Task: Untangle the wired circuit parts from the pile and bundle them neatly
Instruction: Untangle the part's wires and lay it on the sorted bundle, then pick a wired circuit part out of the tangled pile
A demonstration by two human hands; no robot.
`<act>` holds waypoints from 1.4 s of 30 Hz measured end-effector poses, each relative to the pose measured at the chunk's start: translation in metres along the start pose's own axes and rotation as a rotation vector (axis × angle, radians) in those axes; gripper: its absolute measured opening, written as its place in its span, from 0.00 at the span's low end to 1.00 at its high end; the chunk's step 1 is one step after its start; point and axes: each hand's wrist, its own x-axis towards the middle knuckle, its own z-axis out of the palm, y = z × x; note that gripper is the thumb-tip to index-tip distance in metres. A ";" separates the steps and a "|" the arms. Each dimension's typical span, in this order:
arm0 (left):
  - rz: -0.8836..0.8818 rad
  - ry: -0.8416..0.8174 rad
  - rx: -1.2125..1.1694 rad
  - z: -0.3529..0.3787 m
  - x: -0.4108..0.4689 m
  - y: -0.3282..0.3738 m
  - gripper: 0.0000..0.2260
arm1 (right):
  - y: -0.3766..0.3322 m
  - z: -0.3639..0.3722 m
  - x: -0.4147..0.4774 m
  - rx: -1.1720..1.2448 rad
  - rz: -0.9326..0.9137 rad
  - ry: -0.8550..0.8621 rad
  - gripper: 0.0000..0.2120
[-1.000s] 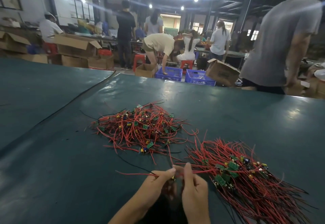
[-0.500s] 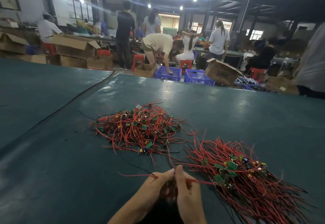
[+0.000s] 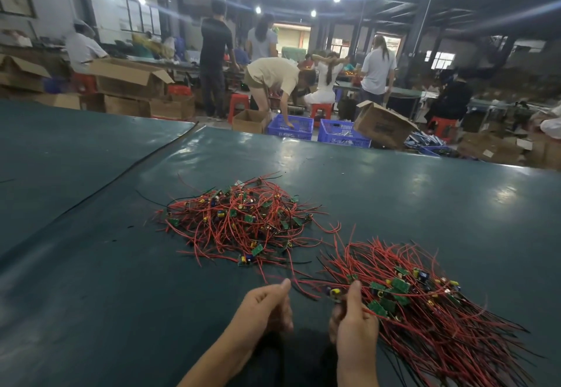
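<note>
Green table cover (image 3: pixel 91 295) is spread under both hands. Nearest, one red wire (image 3: pixel 305 290) is pinched by the left hand (image 3: pixel 267 304), and its circuit part (image 3: pixel 335 292) is gripped by the right hand (image 3: pixel 355 326), just beside the straightened bundle (image 3: pixel 440 326). It appears ready to be pulled free and laid there. Farther off, the tangled pile (image 3: pixel 243 222) is left unsorted.

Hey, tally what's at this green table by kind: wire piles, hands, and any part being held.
Wire piles: 2, tangled pile, neat pile
Hands: 2, left hand, right hand
Held part: 1
Total: 5
</note>
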 end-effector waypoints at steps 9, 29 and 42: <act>0.479 0.505 1.097 -0.039 0.025 -0.028 0.11 | 0.003 -0.006 0.018 0.290 0.037 0.014 0.14; 0.741 0.474 1.207 -0.041 0.032 -0.024 0.13 | 0.002 0.003 0.013 0.206 0.087 -0.057 0.13; 0.986 0.352 0.926 -0.017 0.012 -0.025 0.08 | -0.002 0.012 0.000 -0.061 0.035 -0.217 0.18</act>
